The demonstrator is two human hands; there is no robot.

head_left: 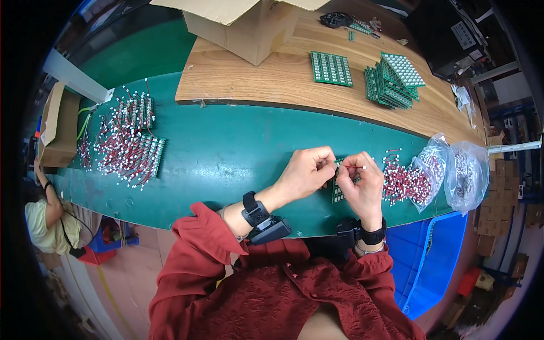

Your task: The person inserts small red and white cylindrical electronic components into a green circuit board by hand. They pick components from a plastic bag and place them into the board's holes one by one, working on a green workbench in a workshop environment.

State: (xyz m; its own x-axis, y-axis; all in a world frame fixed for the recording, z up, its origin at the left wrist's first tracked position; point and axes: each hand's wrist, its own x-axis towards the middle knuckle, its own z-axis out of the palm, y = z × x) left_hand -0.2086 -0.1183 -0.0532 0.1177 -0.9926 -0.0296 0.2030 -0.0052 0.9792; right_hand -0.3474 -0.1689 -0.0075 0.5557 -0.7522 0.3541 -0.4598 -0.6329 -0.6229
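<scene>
A green circuit board [338, 194] with rows of white sockets is on the green table in front of me, mostly covered by my hands. My right hand [364, 187] pinches a short red wire lead with a white plug [363, 167] over the board's upper part. Beside it, my left hand [310, 173] is closed, thumb and forefinger together at the board's upper left edge; what they grip is hidden. Just right of my right hand lies a heap of red wire leads with white plugs [399, 184], spilling from a clear plastic bag [432, 164].
Boards bristling with wired leads [130, 139] lie at the left. On a raised wooden top [243, 73] stand an open carton [243, 31], a single board [331, 68] and a board stack [394, 82]. Another bag [467, 175] sits far right, above a blue bin [433, 260]. Another person [48, 221] is at far left.
</scene>
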